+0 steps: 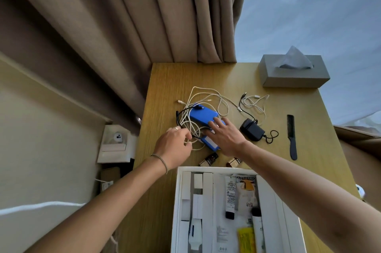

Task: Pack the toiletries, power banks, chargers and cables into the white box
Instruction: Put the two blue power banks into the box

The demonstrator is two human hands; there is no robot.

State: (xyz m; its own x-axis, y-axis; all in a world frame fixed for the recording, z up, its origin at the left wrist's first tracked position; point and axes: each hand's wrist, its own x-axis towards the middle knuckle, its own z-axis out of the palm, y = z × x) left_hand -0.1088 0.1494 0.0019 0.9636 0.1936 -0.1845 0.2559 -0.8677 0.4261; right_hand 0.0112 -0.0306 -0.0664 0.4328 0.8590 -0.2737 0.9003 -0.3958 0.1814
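The white box (177,195) lies open at the near edge of the wooden table, with several tubes and sachets (230,196) inside. Beyond it two blue power banks (203,116) lie under a tangle of white and black cables (198,100). My left hand (175,145) pinches the cables at the tangle's near left side. My right hand (225,135) rests flat, fingers spread, on the power banks. A black charger (252,129) with its cord and a second white cable (254,103) lie to the right. Two small brown bottles (208,159) lie just beyond the box.
A black comb (292,137) lies near the table's right edge. A grey tissue box (292,72) stands at the far right corner. Brown curtains (165,15) hang behind the table. A wall socket panel (115,143) is on the left.
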